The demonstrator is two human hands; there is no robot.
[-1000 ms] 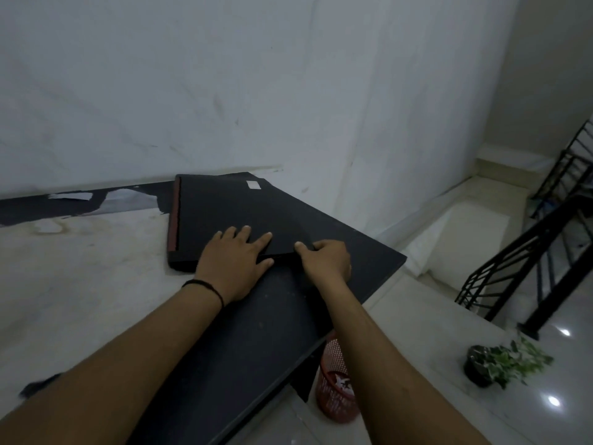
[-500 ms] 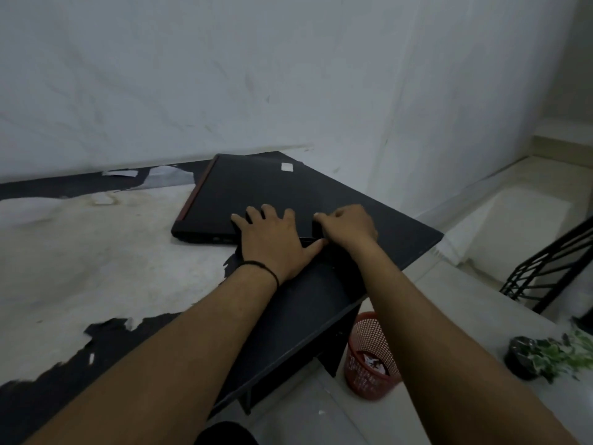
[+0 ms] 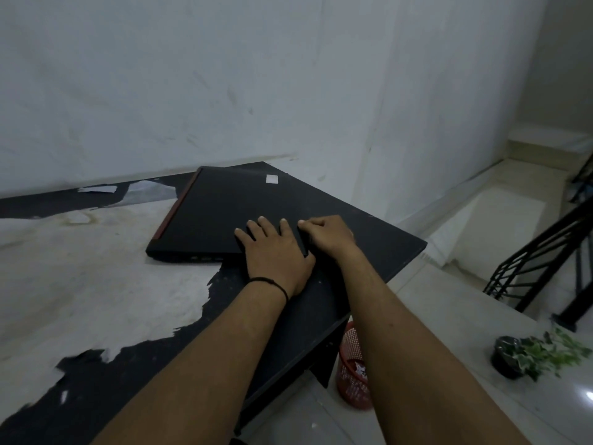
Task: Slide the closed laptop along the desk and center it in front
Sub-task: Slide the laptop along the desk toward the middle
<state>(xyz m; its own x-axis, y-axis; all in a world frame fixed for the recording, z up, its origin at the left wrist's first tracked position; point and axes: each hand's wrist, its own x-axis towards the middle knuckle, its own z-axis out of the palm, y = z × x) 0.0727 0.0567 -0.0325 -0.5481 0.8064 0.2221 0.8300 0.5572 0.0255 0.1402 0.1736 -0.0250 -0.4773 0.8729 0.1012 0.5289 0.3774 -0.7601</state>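
A closed black laptop [image 3: 221, 216] with a red strip along its left edge and a small white sticker lies flat at the far right of the desk [image 3: 80, 284], close to the wall. My left hand [image 3: 276, 252] rests palm down on the laptop's near right corner, fingers spread over the lid, a black band on the wrist. My right hand [image 3: 330, 234] is curled against the laptop's right edge, fingertips touching it. The laptop's near right corner is hidden under my hands.
The desk's black surface is peeled, showing a pale worn patch on the left. Its right edge [image 3: 414, 252] drops off to the floor. Below stand a red mesh bin [image 3: 351, 370], a potted plant [image 3: 526, 351] and a black stair railing [image 3: 539, 252]. A white wall runs behind.
The view has swung left and shows more of the desk. The laptop sits a little further left along the desk, turned slightly. Both hands have stayed at its right corner.
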